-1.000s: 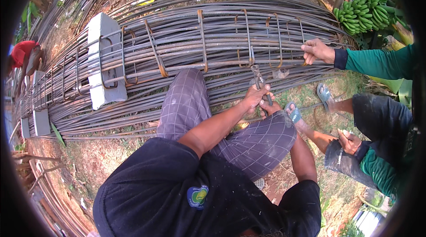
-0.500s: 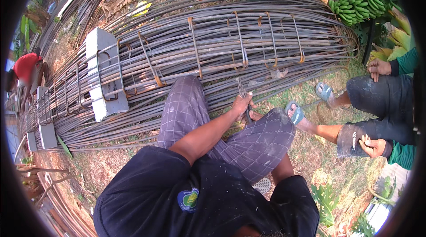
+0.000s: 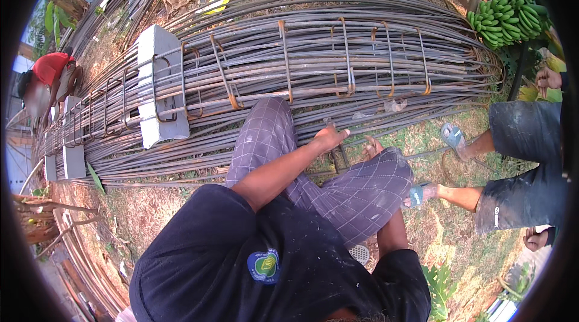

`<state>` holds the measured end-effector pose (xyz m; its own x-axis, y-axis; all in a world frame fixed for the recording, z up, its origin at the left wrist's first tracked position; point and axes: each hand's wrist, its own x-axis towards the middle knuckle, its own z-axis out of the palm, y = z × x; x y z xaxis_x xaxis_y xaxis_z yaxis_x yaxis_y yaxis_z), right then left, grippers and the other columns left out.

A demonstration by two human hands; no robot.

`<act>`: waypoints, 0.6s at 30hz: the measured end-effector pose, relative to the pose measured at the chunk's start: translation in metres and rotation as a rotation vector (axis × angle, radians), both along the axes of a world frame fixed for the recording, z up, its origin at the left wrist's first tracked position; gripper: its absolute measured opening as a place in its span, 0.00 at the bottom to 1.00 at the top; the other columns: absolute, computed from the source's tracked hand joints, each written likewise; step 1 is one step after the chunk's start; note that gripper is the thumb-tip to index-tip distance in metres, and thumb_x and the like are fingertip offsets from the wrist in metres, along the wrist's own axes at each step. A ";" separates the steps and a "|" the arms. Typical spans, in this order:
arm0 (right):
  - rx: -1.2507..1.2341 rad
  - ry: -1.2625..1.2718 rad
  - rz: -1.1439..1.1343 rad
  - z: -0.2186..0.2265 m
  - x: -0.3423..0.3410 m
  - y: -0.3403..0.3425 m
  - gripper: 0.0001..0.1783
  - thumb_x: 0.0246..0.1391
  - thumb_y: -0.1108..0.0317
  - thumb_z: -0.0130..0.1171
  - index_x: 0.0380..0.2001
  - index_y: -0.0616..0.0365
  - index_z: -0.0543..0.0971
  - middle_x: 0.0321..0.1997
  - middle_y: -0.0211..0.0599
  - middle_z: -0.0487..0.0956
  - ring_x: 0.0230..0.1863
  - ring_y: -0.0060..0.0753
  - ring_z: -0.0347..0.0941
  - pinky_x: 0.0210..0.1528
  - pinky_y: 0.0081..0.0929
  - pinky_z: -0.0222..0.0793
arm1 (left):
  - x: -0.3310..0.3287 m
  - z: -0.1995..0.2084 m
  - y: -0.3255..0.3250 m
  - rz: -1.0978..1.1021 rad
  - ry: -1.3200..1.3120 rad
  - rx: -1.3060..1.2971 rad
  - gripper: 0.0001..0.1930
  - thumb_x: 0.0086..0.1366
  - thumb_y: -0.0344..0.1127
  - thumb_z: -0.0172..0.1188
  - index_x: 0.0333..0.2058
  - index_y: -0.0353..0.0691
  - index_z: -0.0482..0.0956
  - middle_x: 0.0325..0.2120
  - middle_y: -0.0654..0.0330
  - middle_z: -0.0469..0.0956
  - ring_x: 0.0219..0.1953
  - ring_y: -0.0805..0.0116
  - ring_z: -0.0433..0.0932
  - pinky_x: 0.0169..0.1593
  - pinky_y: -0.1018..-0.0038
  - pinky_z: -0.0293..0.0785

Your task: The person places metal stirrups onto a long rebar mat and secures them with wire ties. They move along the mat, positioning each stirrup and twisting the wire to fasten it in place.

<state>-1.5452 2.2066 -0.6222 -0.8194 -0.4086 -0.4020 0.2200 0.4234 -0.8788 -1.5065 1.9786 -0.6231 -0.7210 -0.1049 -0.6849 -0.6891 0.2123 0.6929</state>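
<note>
My left hand (image 3: 329, 139) is closed round a pair of dark metal pincers (image 3: 340, 161) near their head, just in front of the steel bars. The two handles stick out below it, spread apart. My right hand (image 3: 372, 148) shows beyond my bent knee, a little right of the pincers. Its visible fingers are apart with nothing seen in them; the knee hides the rest. Before me lies a long cage of rusty reinforcing bars (image 3: 313, 68) with bent square stirrups (image 3: 347, 56). It rests on a thick layer of loose bars (image 3: 241, 152).
Pale blocks (image 3: 158, 95) stand under and across the cage at the left. A person in red (image 3: 51, 71) bends at its far left end. To my right are another person's legs (image 3: 523, 135) and sandals (image 3: 452, 135). Green bananas (image 3: 505, 17) hang at the back right.
My left hand has shifted up toward the pincers' head, and the handles now show spread. My right hand has come away from the tool. The neighbour's hands have drawn back right.
</note>
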 end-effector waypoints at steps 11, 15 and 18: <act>0.248 0.577 0.103 0.169 -0.090 0.044 0.16 0.65 0.62 0.50 0.46 0.59 0.81 0.22 0.27 0.73 0.24 0.21 0.67 0.29 0.24 0.64 | 0.050 0.094 -0.144 -0.282 0.650 -1.114 0.29 0.57 0.43 0.67 0.58 0.49 0.73 0.38 0.58 0.78 0.45 0.58 0.77 0.50 0.62 0.67; 0.386 0.613 0.297 0.229 -0.066 -0.002 0.15 0.61 0.68 0.49 0.47 0.59 0.80 0.30 0.38 0.78 0.34 0.35 0.75 0.42 0.35 0.70 | 0.040 0.082 -0.153 -0.259 0.745 -0.968 0.29 0.57 0.41 0.67 0.59 0.51 0.72 0.40 0.55 0.81 0.44 0.53 0.79 0.47 0.60 0.73; 0.201 0.516 0.140 0.221 -0.031 -0.054 0.15 0.61 0.69 0.49 0.48 0.56 0.80 0.40 0.44 0.82 0.43 0.43 0.78 0.50 0.38 0.69 | 0.038 0.082 -0.154 -0.236 0.720 -0.903 0.28 0.58 0.40 0.66 0.58 0.49 0.72 0.43 0.54 0.81 0.46 0.52 0.79 0.49 0.60 0.74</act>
